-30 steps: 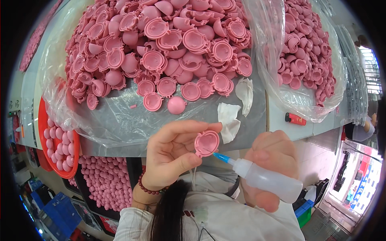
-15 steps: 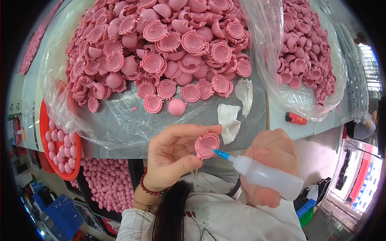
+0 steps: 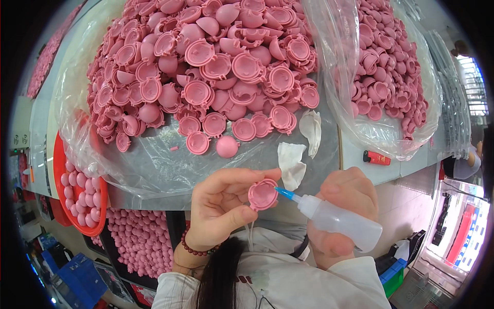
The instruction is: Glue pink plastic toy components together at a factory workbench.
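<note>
Pinched between thumb and fingers of my left hand (image 3: 218, 201) is a pink half-shell (image 3: 263, 194), its hollow side turned up. My right hand (image 3: 350, 206) wraps round a translucent squeeze bottle (image 3: 339, 221) lying tilted, with a thin blue nozzle tip (image 3: 284, 192). That tip meets the right rim of the half-shell; whether they touch I cannot tell. Beyond my hands, a heap of pink half-shells (image 3: 206, 67) lies on plastic sheeting, several of them with the open side up. A closed-looking pink ball (image 3: 227, 147) sits at the heap's near edge.
White crumpled tissues (image 3: 292, 164) lie just past my hands. At the right are a red lighter (image 3: 376, 157) and a second bagged heap of pink pieces (image 3: 383, 77). Lower left, a red basket (image 3: 57, 154) holds pink balls, beside a dark bin of more pink balls (image 3: 139, 239).
The nozzle tip has moved from inside the half-shell to its right rim. My left hand has turned the half-shell slightly. The view has shifted a little.
</note>
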